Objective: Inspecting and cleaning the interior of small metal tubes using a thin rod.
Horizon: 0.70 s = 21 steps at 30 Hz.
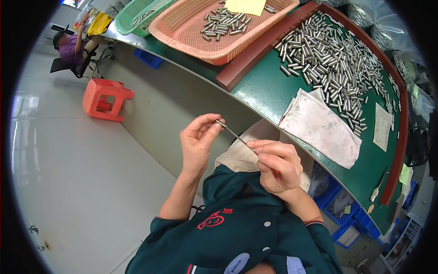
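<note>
Between the thumb and fingers of my left hand [196, 141] is a small metal cylinder [221, 123]. My right hand [280, 165] pinches a thin metal rod [237, 137] whose far end meets the cylinder; whether it goes inside I cannot tell. A bit of red shows under the right fingers. Both hands are above my lap, in front of the green table [260, 101]. On the table to the right lies a large heap of similar metal cylinders [331, 59], with a stained white cloth [321, 128] at its near side.
A dark red raised border [267, 48] edges the table. A pink basket [182, 34] holds more cylinders and a yellow note; a green basket [132, 18] stands beside it. Blue bins [346, 230] sit below. A red stool [102, 99] and a seated person [70, 48] are further left.
</note>
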### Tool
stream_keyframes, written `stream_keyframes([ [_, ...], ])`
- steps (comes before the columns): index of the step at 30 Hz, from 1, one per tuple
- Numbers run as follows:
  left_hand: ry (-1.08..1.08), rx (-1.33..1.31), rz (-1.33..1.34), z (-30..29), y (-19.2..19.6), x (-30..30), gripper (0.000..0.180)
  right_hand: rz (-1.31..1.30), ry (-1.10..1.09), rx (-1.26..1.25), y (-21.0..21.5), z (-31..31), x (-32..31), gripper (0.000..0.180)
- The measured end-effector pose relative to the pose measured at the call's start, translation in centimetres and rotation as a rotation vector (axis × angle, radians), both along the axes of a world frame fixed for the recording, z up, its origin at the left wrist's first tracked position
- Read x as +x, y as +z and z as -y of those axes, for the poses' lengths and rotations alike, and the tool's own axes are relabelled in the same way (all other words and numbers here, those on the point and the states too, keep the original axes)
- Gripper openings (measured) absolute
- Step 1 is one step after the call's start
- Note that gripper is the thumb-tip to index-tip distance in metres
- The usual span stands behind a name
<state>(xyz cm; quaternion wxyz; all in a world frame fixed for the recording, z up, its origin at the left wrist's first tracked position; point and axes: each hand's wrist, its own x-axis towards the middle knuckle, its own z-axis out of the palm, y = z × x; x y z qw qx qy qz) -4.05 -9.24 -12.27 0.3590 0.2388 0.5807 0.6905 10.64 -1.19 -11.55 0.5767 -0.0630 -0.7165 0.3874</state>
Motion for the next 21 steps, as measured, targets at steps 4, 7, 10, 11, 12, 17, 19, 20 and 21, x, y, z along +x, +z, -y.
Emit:
stream_keyframes([
  [4, 0.02, -0.024, -0.173, 0.2, -0.4, -0.3, 0.016, 0.106, -0.038, 0.048, 0.3, 0.2, -0.5, 0.027],
  [7, 0.011, -0.028, -0.218, 0.4, -0.6, -0.4, 0.015, 0.121, -0.046, 0.04, -0.2, 0.3, -0.4, 0.027],
  [10, -0.011, -0.029, -0.181, 0.4, -0.5, -0.1, 0.015, 0.037, -0.107, -0.016, -0.4, 0.3, -0.4, 0.027],
  [11, -0.021, -0.033, -0.152, 0.4, -0.5, 0.0, 0.015, 0.036, -0.108, -0.017, -0.5, 0.3, -0.3, 0.027],
  [12, -0.023, -0.034, -0.152, 0.4, -0.6, -0.1, 0.015, 0.031, -0.096, -0.011, -0.7, 0.3, -0.3, 0.027],
  [17, 0.09, -0.032, -0.158, 0.4, -0.6, -0.3, 0.014, 0.196, -0.045, 0.051, 0.4, 0.0, 0.1, 0.025],
  [19, 0.101, -0.046, -0.185, 0.1, -0.3, -0.1, 0.014, 0.183, 0.023, 0.107, 0.5, 0.2, 0.1, 0.025],
  [20, 0.111, -0.059, -0.212, 0.0, -0.2, 0.0, 0.013, 0.195, 0.039, 0.108, 0.6, 0.2, 0.0, 0.022],
  [21, 0.112, -0.06, -0.213, 0.1, -0.3, 0.0, 0.013, 0.194, 0.04, 0.107, 0.5, 0.2, 0.0, 0.022],
])
